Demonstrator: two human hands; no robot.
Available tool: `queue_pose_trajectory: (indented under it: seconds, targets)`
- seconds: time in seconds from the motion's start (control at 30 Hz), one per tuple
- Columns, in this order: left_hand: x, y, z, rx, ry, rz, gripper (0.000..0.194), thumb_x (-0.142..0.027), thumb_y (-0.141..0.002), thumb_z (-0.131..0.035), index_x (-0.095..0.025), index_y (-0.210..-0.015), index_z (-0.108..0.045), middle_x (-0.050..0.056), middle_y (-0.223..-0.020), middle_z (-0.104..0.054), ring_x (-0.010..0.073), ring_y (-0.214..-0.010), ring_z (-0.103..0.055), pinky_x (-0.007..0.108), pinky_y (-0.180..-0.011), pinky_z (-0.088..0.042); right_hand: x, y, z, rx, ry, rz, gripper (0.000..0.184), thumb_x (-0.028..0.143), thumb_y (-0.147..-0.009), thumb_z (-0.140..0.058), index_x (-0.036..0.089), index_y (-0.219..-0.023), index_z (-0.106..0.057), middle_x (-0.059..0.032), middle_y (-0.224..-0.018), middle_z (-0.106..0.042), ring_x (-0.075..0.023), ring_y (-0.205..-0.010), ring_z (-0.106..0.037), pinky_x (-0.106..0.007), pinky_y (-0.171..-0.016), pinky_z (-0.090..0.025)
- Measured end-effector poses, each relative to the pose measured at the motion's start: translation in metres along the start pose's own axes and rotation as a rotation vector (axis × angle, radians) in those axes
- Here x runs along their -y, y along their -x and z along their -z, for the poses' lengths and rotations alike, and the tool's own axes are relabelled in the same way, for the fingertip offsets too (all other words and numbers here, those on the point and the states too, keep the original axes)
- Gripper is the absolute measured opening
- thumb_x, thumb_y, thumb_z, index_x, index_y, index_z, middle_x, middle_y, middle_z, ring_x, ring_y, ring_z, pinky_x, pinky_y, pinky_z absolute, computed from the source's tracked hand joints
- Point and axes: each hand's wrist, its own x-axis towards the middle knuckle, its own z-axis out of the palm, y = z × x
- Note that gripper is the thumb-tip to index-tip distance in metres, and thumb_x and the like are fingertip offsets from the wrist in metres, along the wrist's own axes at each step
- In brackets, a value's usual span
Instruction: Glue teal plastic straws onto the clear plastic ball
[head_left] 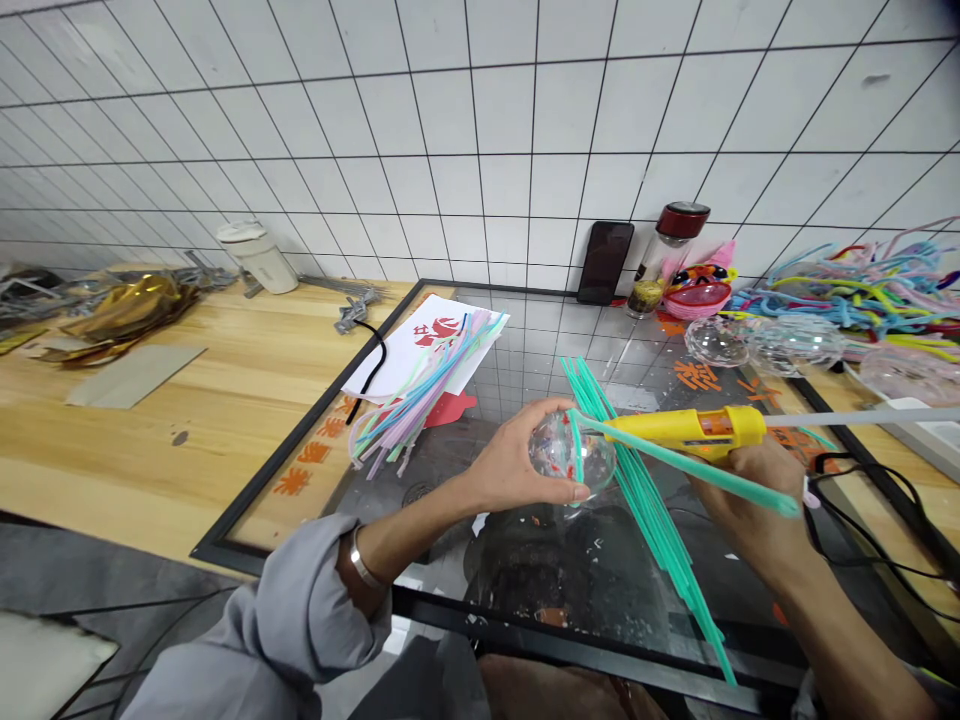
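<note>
My left hand (529, 455) is closed round a clear plastic ball (555, 445), thumb at the front. A green pipe cleaner (697, 468) runs over the ball, and its free end sticks out to the right. In my right hand (757, 500) is a yellow hot glue gun (682, 428), with its nozzle close to the ball's upper right side. A long translucent glue stick (855, 418) comes out of the gun's back. Beneath the gun lies a bundle of green pipe cleaners (660, 530) on the glass panel. My right fingers are partly hidden behind the gun.
Pastel pipe cleaners (431, 395) lie on white paper (409, 345). A phone (605, 262) and a glass bottle (660, 260) stand by the wall. Clear balls (795, 345) and a colourful pipe-cleaner pile (862, 285) are at right. Black cable (885, 500) lies near my right wrist.
</note>
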Motion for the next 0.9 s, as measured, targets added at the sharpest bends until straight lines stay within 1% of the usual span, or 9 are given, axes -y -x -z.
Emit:
queue_pose_trajectory:
  seconds: [0.13, 0.3, 0.43, 0.5, 0.57, 0.7, 0.77, 0.83, 0.9]
  targets:
    - [0.000, 0.000, 0.000, 0.002, 0.002, -0.008, 0.086, -0.033, -0.058, -0.087, -0.022, -0.134, -0.048, 0.009, -0.132, -0.056, 0.0277, -0.115, -0.057, 0.046, -0.103, -0.046, 0.000, 0.000, 0.000, -0.006, -0.036, -0.009, 0.040, 0.031, -0.085, -0.051, 0.024, -0.048, -0.037, 0.0003, -0.046, -0.043, -0.0125, -0.043, -0.041, -0.026, -0.043, -0.032]
    - [0.000, 0.000, 0.000, -0.001, 0.018, 0.001, 0.086, -0.033, -0.058, -0.087, -0.023, -0.134, -0.049, 0.010, -0.134, -0.055, 0.0285, -0.115, -0.058, 0.048, -0.105, -0.045, 0.003, 0.000, -0.001, -0.001, -0.042, -0.066, 0.044, 0.029, -0.082, -0.050, 0.026, -0.047, -0.024, 0.0041, -0.042, -0.028, -0.0109, -0.039, -0.031, -0.028, -0.043, -0.026]
    - [0.000, 0.000, 0.000, -0.004, 0.043, 0.012, 0.086, -0.033, -0.057, -0.087, -0.025, -0.134, -0.049, 0.010, -0.134, -0.055, 0.0304, -0.116, -0.058, 0.052, -0.105, -0.045, 0.003, 0.001, -0.003, -0.041, -0.039, -0.096, 0.044, 0.029, -0.081, -0.051, 0.027, -0.048, -0.022, 0.0048, -0.042, -0.025, -0.0116, -0.040, -0.030, -0.029, -0.044, -0.026]
    - [-0.001, 0.001, 0.000, -0.010, 0.050, 0.019, 0.086, -0.032, -0.057, -0.087, -0.024, -0.134, -0.050, 0.010, -0.135, -0.055, 0.0311, -0.118, -0.057, 0.053, -0.106, -0.044, 0.003, 0.002, -0.003, -0.028, -0.048, -0.120, 0.043, 0.029, -0.080, -0.052, 0.027, -0.047, -0.024, 0.0041, -0.042, -0.027, -0.0124, -0.041, -0.033, -0.030, -0.045, -0.027]
    - [-0.002, 0.001, 0.000, -0.014, 0.053, 0.028, 0.086, -0.032, -0.057, -0.087, -0.024, -0.134, -0.050, 0.010, -0.136, -0.054, 0.0311, -0.118, -0.057, 0.053, -0.105, -0.045, 0.002, 0.004, -0.004, 0.015, -0.057, -0.162, 0.042, 0.030, -0.078, -0.054, 0.028, -0.047, -0.027, 0.0029, -0.043, -0.031, -0.0137, -0.043, -0.037, -0.030, -0.045, -0.029]
    - [-0.003, 0.001, -0.001, -0.024, 0.059, 0.030, 0.085, -0.032, -0.056, -0.087, -0.025, -0.133, -0.051, 0.009, -0.134, -0.056, 0.0305, -0.116, -0.058, 0.052, -0.105, -0.045, -0.001, 0.006, -0.007, 0.061, -0.046, -0.330, 0.040, 0.038, -0.074, -0.057, 0.028, -0.050, -0.028, 0.0009, -0.046, -0.038, -0.0160, -0.047, -0.043, -0.031, -0.046, -0.031]
    - [-0.003, 0.001, 0.000, -0.027, 0.062, 0.027, 0.085, -0.031, -0.056, -0.087, -0.025, -0.133, -0.051, 0.009, -0.132, -0.057, 0.0305, -0.116, -0.058, 0.053, -0.105, -0.045, -0.005, 0.006, -0.011, 0.071, -0.044, -0.428, 0.033, 0.042, -0.073, -0.058, 0.027, -0.055, -0.035, 0.0000, -0.051, -0.044, -0.0171, -0.049, -0.046, -0.031, -0.047, -0.033]
    - [-0.003, 0.000, 0.000, -0.023, 0.061, 0.031, 0.085, -0.030, -0.056, -0.087, -0.024, -0.134, -0.051, 0.010, -0.132, -0.057, 0.0304, -0.116, -0.058, 0.051, -0.105, -0.046, -0.010, 0.004, -0.015, 0.107, -0.059, -0.503, 0.028, 0.048, -0.072, -0.059, 0.025, -0.064, -0.045, -0.0017, -0.059, -0.052, -0.0189, -0.054, -0.051, -0.031, -0.049, -0.036]
    - [-0.003, 0.000, 0.001, -0.016, 0.055, 0.038, 0.085, -0.030, -0.056, -0.087, -0.024, -0.133, -0.051, 0.010, -0.132, -0.057, 0.0301, -0.116, -0.059, 0.050, -0.104, -0.046, -0.017, 0.002, -0.019, 0.170, -0.073, -0.562, 0.032, 0.054, -0.070, -0.059, 0.023, -0.075, -0.050, -0.0046, -0.069, -0.058, -0.0209, -0.060, -0.055, -0.031, -0.050, -0.038]
